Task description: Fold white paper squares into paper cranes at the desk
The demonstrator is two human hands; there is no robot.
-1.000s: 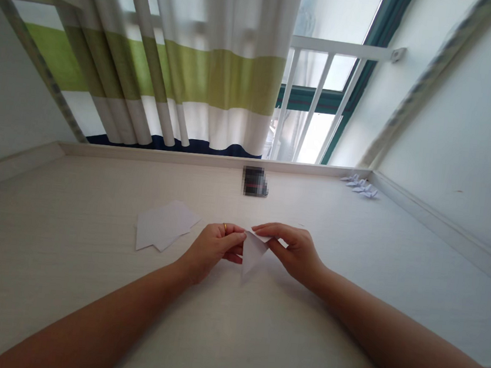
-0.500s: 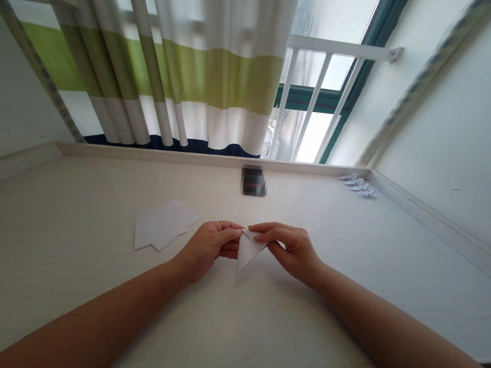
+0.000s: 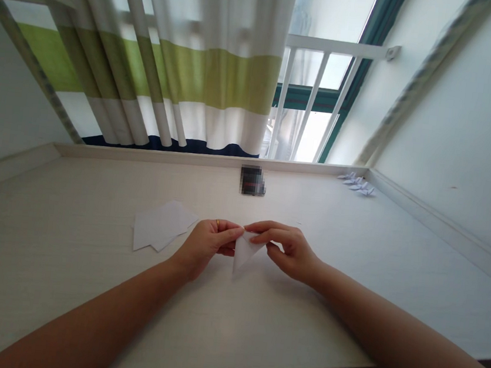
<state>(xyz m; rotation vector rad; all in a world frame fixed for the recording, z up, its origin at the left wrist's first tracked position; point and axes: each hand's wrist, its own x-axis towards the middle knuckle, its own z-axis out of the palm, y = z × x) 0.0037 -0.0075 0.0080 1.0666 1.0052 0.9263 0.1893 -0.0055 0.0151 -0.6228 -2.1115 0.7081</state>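
A folded piece of white paper (image 3: 245, 252), triangular with one point hanging toward me, is held between my hands above the table. My left hand (image 3: 209, 244), with a ring on one finger, pinches its upper left corner between thumb and fingers. On the other side, my right hand (image 3: 285, 249) has its fingers on the paper's top edge and front face. The right thumb is close by the paper's right edge. Behind the left wrist lies a loose stack of white paper sheets (image 3: 158, 225).
Several small folded paper pieces (image 3: 356, 183) sit in the far right corner of the white table (image 3: 63, 263). A dark, blurred-out object (image 3: 252, 180) lies at the back edge. Beyond are a striped curtain (image 3: 217, 77) and a white railing (image 3: 311, 91); walls flank both sides.
The right fingers have shifted slightly on the folded paper, and a small flap seen on its upper part now lies flat or is covered. Both hands stay in nearly the same place.
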